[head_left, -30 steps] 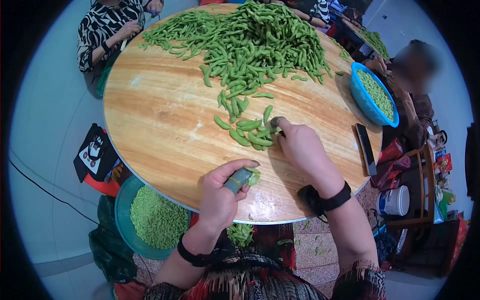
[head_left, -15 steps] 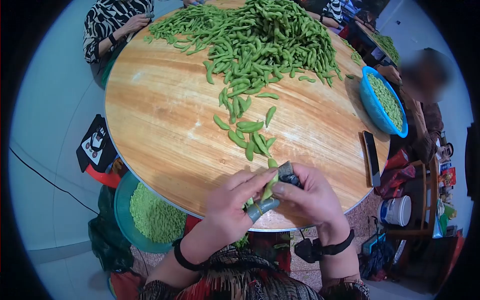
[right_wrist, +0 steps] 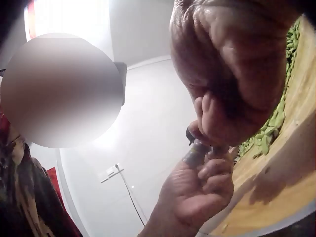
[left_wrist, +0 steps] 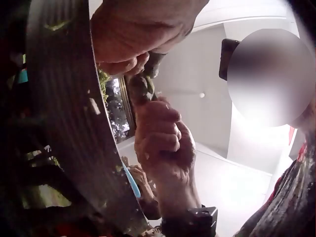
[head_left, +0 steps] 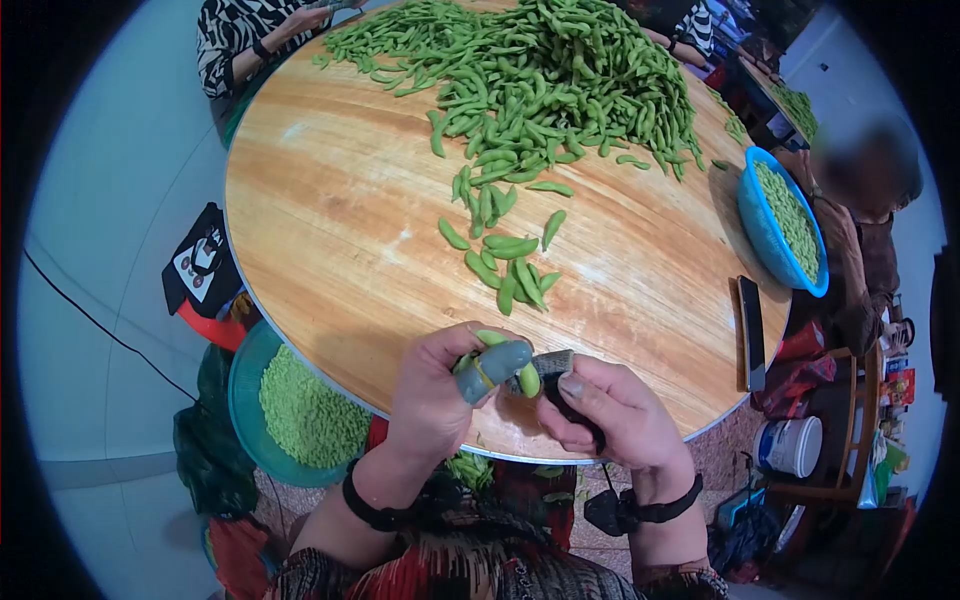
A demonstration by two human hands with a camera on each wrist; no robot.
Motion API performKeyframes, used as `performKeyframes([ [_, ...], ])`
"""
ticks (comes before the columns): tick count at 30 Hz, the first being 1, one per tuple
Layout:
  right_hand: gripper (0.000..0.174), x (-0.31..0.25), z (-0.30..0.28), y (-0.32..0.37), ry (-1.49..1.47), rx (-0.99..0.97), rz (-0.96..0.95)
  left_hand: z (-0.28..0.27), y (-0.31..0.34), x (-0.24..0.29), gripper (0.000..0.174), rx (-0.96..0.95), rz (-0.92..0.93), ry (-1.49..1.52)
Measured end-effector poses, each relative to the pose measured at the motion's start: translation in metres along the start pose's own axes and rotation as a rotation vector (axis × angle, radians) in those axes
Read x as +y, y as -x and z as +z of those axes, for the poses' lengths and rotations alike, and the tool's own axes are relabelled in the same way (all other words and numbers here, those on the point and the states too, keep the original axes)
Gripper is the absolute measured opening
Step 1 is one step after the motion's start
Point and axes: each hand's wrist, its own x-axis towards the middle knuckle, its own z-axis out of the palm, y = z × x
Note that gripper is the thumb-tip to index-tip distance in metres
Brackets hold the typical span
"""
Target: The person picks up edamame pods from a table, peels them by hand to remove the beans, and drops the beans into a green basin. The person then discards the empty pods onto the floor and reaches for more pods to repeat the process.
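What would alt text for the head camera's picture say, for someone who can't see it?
A person's left hand grips a green pod beside the right hand, above a round wooden table. Beyond are heaped pods and a blue bowl of shelled beans.

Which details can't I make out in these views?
Head view: whether the left hand holds one pod or two; its grey finger cover blocks the middle.
Head view: the head of the person in the striped top, cut off by the picture's top edge.
Head view: the face of the person at right, blurred.
Right wrist view: the held pod, hidden where the right hand meets the left.
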Motion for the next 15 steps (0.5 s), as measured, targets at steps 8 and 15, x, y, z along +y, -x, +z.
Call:
performKeyframes([
  [8, 0.017, 0.009, 0.001, -0.003, -0.037, 0.043, 0.004, 0.004, -0.004, -0.001, 0.01, -0.03, 0.138, -0.278],
  [15, 0.014, 0.015, 0.005, 0.002, -0.351, 0.001, 0.081, 0.006, 0.001, 0.003, 0.013, -0.135, -0.094, -0.117],
])
